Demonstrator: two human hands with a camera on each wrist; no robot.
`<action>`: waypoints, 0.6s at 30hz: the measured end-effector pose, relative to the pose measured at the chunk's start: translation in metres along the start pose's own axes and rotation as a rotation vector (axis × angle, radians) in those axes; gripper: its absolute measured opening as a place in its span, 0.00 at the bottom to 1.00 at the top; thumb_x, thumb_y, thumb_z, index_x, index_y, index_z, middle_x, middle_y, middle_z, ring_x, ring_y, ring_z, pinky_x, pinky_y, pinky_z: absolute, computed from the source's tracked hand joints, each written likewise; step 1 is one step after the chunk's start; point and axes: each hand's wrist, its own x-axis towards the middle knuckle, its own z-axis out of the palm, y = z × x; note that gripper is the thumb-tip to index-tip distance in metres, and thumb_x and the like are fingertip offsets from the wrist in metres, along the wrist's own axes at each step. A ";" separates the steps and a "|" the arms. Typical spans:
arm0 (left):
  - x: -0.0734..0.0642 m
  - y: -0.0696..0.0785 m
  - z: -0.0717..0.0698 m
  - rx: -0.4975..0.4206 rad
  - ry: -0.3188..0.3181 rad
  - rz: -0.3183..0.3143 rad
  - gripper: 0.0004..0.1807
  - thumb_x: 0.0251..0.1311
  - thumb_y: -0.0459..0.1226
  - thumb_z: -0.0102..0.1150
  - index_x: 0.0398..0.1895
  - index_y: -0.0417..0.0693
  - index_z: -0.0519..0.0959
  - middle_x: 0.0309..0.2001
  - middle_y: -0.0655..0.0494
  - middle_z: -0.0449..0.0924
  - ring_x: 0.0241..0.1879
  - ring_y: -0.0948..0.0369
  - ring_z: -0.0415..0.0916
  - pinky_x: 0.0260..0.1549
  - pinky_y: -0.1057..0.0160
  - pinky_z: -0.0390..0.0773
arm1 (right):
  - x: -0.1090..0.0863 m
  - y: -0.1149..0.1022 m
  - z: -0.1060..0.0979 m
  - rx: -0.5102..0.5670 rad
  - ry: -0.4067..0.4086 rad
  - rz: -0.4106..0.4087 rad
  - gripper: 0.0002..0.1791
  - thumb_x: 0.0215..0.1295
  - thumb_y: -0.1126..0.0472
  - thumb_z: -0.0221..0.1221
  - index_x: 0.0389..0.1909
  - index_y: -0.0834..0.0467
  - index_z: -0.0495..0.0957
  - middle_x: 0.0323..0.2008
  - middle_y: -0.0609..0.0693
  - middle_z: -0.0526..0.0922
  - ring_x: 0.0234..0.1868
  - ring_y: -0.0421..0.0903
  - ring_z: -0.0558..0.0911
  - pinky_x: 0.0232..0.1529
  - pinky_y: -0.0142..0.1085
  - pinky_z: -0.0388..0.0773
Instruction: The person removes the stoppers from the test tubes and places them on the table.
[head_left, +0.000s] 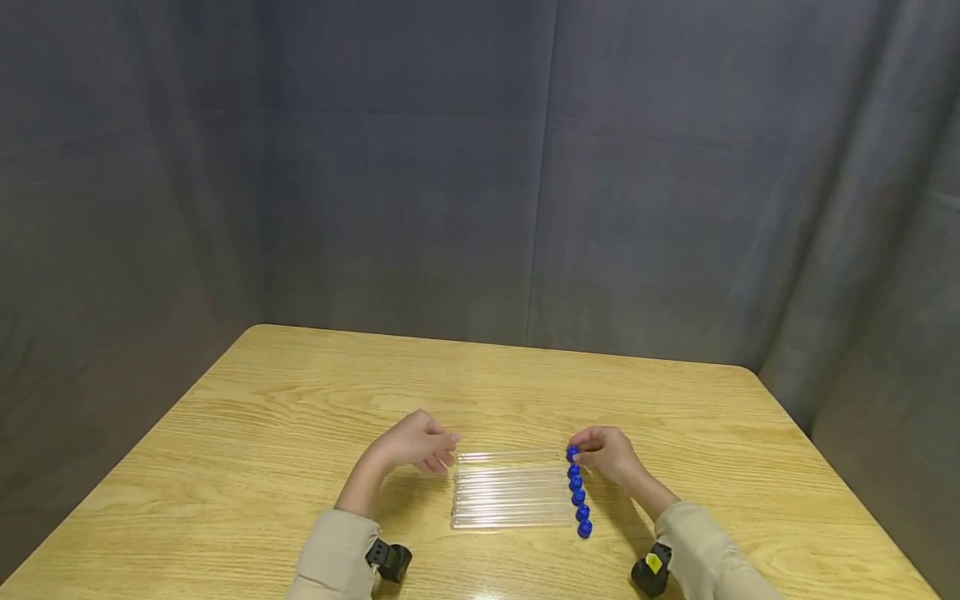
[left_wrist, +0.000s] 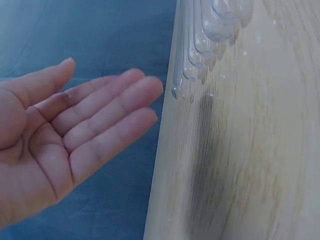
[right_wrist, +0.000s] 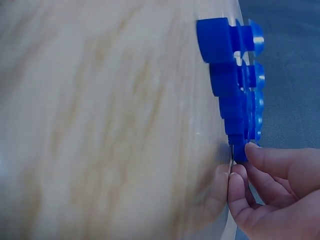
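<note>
Several clear test tubes lie side by side on the table, rounded ends to the left. One tube lies slightly apart at the far side. My left hand hovers off the far tube's rounded end, fingers nearly straight and palm bare in the left wrist view. Along the tubes' right ends runs a row of blue stoppers, standing upright. At the row's far end my right hand pinches a blue stopper between thumb and fingers; the hand partly hides it.
The wooden table has rounded far corners. Grey curtains hang behind it and along both sides. A small black camera is strapped to each sleeved wrist.
</note>
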 end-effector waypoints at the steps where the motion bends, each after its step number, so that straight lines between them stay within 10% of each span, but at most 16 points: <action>1: 0.000 0.000 0.000 -0.018 -0.015 0.002 0.18 0.63 0.36 0.48 0.35 0.24 0.77 0.29 0.39 0.79 0.26 0.49 0.79 0.27 0.55 0.79 | 0.000 0.000 0.000 -0.002 -0.001 -0.003 0.07 0.49 0.77 0.60 0.31 0.70 0.77 0.24 0.51 0.78 0.25 0.42 0.76 0.24 0.33 0.74; 18: 0.004 0.005 0.006 -0.017 -0.158 0.031 0.19 0.64 0.39 0.47 0.44 0.28 0.74 0.36 0.41 0.78 0.35 0.48 0.78 0.34 0.52 0.77 | -0.004 0.007 -0.012 0.079 -0.066 -0.021 0.11 0.54 0.81 0.51 0.38 0.72 0.74 0.36 0.60 0.79 0.32 0.47 0.76 0.28 0.34 0.75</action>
